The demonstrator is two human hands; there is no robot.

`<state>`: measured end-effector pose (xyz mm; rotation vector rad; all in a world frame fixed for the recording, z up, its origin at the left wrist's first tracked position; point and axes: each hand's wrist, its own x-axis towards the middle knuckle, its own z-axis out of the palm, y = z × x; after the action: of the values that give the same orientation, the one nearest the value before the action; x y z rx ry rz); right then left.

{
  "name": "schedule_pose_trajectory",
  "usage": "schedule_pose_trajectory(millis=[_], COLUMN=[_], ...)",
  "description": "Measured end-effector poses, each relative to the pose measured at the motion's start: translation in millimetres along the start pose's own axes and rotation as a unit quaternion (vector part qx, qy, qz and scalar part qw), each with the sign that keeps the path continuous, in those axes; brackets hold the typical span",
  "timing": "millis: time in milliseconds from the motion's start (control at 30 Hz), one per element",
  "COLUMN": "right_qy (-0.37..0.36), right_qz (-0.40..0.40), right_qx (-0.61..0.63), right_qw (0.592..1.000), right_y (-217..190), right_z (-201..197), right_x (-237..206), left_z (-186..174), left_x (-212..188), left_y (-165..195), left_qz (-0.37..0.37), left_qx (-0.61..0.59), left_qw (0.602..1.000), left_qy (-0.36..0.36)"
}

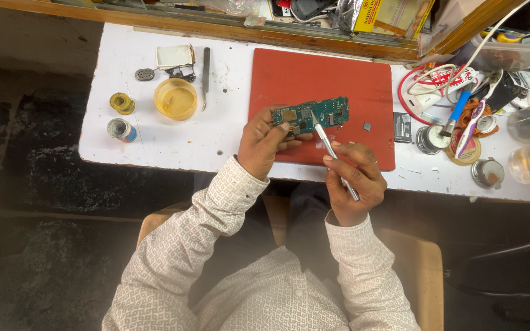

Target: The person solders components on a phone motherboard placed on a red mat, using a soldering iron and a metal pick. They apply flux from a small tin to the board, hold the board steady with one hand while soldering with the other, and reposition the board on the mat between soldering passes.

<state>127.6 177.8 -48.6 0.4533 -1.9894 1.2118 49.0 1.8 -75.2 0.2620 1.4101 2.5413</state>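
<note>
1. Green circuit board (311, 116): held above the near half of a red work mat (320, 79), long axis running left to right with the right end tilted slightly up and away. It lies just ahead of both hands, towards the far edge of the table.
2. Left hand (264, 142): clamped on the board's left end, thumb laid on the upper face, fingers curled beneath. It is the nearer hand, in direct contact with the board.
3. Right hand (352, 178): closed around a slim metal tool (332, 153), held pen-fashion. The hand is set nearer the body and to the right, apart from the board; only the tool spans the gap.
4. Tool axis: slanted from lower right to upper left, the tip set on or just over the board's middle. Actual contact cannot be told.
5. White table (173, 135): bearing the mat; to the left are noted a yellow dish (175, 98), a pair of tweezers (205, 76), and two small round tins.
6. Right of the mat: a small grey chip (367, 127), a dark square part (402, 127), and a tangle of cables and tools.
7. Hidden or unclear: the board's underside and left edge are covered by fingers; the tool's rear end is buried in the palm; component detail is too fine to make out; the table's right end is cut off.
</note>
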Motion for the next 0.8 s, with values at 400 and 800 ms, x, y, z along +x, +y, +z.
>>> schedule_pose_trajectory(millis=[400,800], right_qy=[-0.018,-0.01], right_qz=[-0.023,-0.008], right_qx=[-0.044,0.005], right_qw=[0.999,1.0], right_y=[1.9,0.8], right_z=[1.5,-3.6], right_x=[-1.7,-3.2], left_z=[0.5,0.8], left_x=[-0.7,-1.1], left_y=[-0.3,3.6], left_qz=[-0.009,-0.018], left_qx=[-0.001,0.004], left_qw=[1.0,1.0], left_qy=[0.009,0.012])
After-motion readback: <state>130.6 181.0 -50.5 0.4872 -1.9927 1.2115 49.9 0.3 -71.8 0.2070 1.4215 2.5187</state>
